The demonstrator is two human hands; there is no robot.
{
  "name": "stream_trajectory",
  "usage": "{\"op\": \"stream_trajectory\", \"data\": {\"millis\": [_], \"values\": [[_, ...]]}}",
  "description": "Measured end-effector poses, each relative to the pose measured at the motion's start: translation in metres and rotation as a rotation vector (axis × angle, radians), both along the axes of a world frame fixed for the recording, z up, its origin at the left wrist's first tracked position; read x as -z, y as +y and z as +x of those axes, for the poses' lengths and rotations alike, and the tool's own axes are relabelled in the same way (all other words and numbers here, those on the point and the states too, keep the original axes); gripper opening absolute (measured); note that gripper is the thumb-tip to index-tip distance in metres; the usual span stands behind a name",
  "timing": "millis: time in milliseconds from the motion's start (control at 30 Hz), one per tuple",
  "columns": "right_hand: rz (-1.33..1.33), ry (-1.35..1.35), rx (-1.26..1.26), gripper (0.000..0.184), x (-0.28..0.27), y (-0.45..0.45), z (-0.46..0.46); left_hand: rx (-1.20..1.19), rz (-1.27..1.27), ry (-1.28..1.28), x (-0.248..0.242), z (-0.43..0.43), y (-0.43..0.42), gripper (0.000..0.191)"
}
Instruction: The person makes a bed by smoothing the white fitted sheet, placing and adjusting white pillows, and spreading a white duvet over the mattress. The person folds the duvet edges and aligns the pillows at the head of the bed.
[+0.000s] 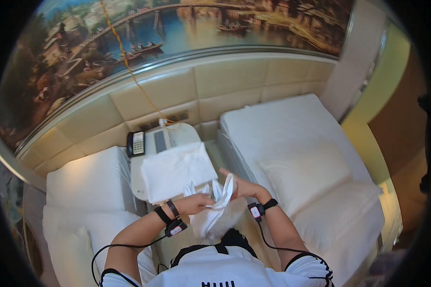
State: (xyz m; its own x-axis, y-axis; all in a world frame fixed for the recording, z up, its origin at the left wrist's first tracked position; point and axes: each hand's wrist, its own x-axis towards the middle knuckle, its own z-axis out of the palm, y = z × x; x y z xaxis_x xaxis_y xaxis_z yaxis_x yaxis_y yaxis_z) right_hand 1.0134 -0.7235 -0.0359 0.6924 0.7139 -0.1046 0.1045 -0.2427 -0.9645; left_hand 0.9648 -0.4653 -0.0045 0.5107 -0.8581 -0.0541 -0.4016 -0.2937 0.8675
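Note:
A crumpled white cloth (210, 222), perhaps a pillowcase, hangs between my two hands in front of my body. My left hand (197, 203) pinches its upper edge from the left. On the other side, my right hand (242, 188) has hold of the raised rim, with one finger stretched out toward the nightstand. The cloth's rim stands up in loose folds, and its lower part is blurred. Just beyond my hands, another white cloth (179, 170) lies spread flat on the white nightstand (138, 179).
A black telephone (135, 143) and a flat panel (161, 141) sit at the nightstand's back. A yellow cord (136, 80) hangs down there. White beds flank me, left (89, 179) and right (280, 125). Pillows (309, 175) lie on the right bed. Cables run along both my arms.

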Motion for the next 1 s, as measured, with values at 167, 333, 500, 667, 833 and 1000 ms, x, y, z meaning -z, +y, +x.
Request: {"op": "stream_trajectory", "data": {"millis": [167,333,500,667,833,1000], "values": [[0.078,0.326,-0.486,0.069,0.04,0.026,0.04,-0.198,0.016,0.148,-0.009,-0.005,0.007,0.014],[0.073,0.334,-0.363,0.055,0.061,0.054,0.054,-0.486,0.356,0.119,-0.006,-0.013,0.037,0.026],[0.134,0.206,-0.247,0.048,0.014,0.098,0.09,-0.753,0.429,-0.015,-0.039,0.001,0.101,0.038],[0.204,-0.148,-0.055,0.038,-0.023,0.136,0.136,-0.88,0.462,-0.054,-0.06,0.063,0.162,0.041],[-0.243,-0.381,0.381,0.045,0.051,0.154,0.18,-1.137,0.743,-0.595,0.034,0.12,0.201,0.059],[-0.577,-0.068,0.422,0.067,0.162,0.124,0.167,-1.659,0.844,0.124,0.167,0.082,0.219,0.087]]}}
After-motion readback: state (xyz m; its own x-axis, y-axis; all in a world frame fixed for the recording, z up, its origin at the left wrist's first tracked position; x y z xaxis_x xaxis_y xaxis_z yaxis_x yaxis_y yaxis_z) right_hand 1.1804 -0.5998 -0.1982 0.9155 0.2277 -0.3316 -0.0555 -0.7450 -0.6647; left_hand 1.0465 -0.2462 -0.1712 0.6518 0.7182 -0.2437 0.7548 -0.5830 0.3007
